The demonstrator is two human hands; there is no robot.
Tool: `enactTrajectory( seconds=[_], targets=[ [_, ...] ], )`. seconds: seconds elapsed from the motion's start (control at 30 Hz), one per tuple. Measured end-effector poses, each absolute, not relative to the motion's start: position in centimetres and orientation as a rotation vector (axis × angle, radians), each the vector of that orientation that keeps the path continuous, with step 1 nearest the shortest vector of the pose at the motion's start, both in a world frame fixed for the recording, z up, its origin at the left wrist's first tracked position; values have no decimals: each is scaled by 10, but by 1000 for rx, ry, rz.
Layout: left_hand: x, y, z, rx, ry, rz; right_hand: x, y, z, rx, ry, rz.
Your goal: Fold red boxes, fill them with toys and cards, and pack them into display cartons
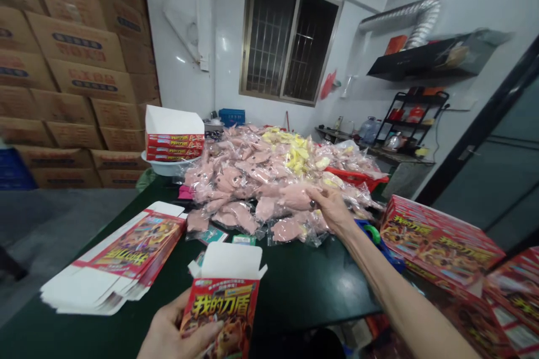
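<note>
My left hand [174, 328] is wrapped round a red printed carton [225, 314] near the table's front edge. The carton's white top flap stands up, with its small side flaps spread. My right hand [332, 207] reaches forward and pinches a pink toy in a clear plastic bag [290, 197] at the front of a big pile. Many similar bagged pink toys [229, 176] make up that pile, with yellow bagged pieces [297, 148] among them. Small printed cards [244, 240] lie at the pile's front edge.
Flattened cartons [138, 247] lie stacked on the green table [311, 280] at left. Behind them, a white basin [162, 167] holds packed red boxes [174, 147]. More red boxes [433, 241] stand at right beside a blue basket [385, 249]. Brown shipping cartons [80, 78] line the left wall.
</note>
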State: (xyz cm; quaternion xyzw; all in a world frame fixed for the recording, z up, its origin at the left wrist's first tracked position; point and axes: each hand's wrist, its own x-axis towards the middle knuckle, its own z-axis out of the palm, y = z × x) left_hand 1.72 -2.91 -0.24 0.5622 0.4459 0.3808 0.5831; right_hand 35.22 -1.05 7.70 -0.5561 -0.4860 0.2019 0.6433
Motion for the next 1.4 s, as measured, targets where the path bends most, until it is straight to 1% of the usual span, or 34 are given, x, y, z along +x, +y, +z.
enactTrajectory(
  seconds=[0.1, 0.17, 0.3, 0.43, 0.6, 0.77, 0.83, 0.9, 1.0, 1.07, 1.17, 1.23, 1.4],
  targets=[
    [16, -30, 1, 1417, 949, 829, 326, -29, 92, -1226, -1131, 554],
    [16, -32, 4, 1423, 853, 765, 307, -42, 100, -1244, -1245, 575],
    [14, -34, 9, 1405, 716, 711, 279, -59, 108, -1390, -1617, 346],
    [17, -37, 9, 1505, 749, 787, 260, -69, 112, -1516, -1930, 153],
    [26, -37, 19, 1648, 783, 983, 231, -79, 122, -1490, -2202, -91],
    [21, -28, 14, 1731, 966, 1372, 216, -93, 124, -1183, -1962, -381],
    [19, -24, 4, 1741, 1049, 1531, 213, -98, 114, -1082, -1981, -392],
    [17, -18, -8, 1746, 1089, 1559, 212, -99, 96, -1062, -1946, -365],
    [10, -12, -27, 1711, 1105, 1467, 218, -88, 54, -1222, -1686, -279],
    [2, -10, -37, 1638, 1138, 1488, 227, -75, 20, -1389, -1593, -194],
    [-15, -10, -46, 1505, 1250, 1626, 236, -53, -26, -1549, -1676, -145],
    [-25, -12, -49, 1459, 1327, 1671, 237, -40, -45, -1568, -1784, -139],
    [-33, -16, -46, 1482, 1404, 1610, 228, -14, -54, -1636, -2029, -134]
  ],
)
